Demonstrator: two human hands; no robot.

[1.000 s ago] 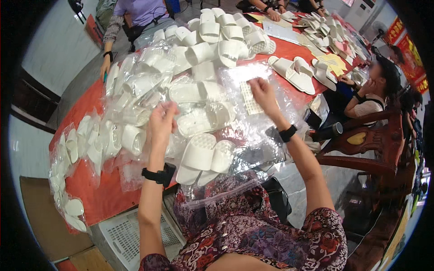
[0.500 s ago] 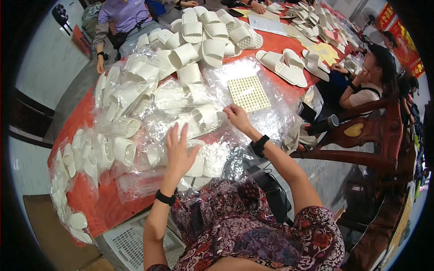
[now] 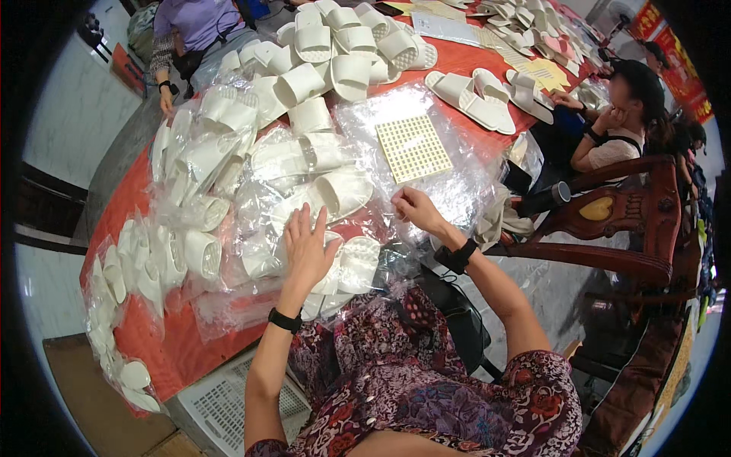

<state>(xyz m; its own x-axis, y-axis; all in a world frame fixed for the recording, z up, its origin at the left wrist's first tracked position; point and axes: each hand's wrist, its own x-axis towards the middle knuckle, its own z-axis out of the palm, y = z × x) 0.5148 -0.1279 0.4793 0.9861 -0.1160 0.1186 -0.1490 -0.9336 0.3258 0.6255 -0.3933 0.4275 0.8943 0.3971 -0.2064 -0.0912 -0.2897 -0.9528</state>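
My left hand (image 3: 308, 247) rests with spread fingers against the near side of a white slide slipper (image 3: 346, 194) that lies on clear plastic bags. My right hand (image 3: 417, 209) is closed in a pinch just below a sheet of small yellow stickers (image 3: 413, 148); what its fingertips hold, if anything, is too small to make out. The sticker sheet lies on a stack of clear plastic bags (image 3: 464, 179). Another pair of white slippers (image 3: 358, 263), partly covered by plastic, sits at the table edge right of my left wrist.
Heaped white slippers (image 3: 350, 38) stand at the back of the red-covered table (image 3: 171, 343). Bagged slippers (image 3: 202, 255) fill its left side. A wooden chair (image 3: 609, 217) and a seated person (image 3: 617, 129) are at the right. A white crate (image 3: 221, 404) sits below the table edge.
My right hand has drawn back from the slipper's toe toward the right, below the sticker sheet. My left hand has shifted slightly right, its fingers now at the slipper. The view has tilted a little.
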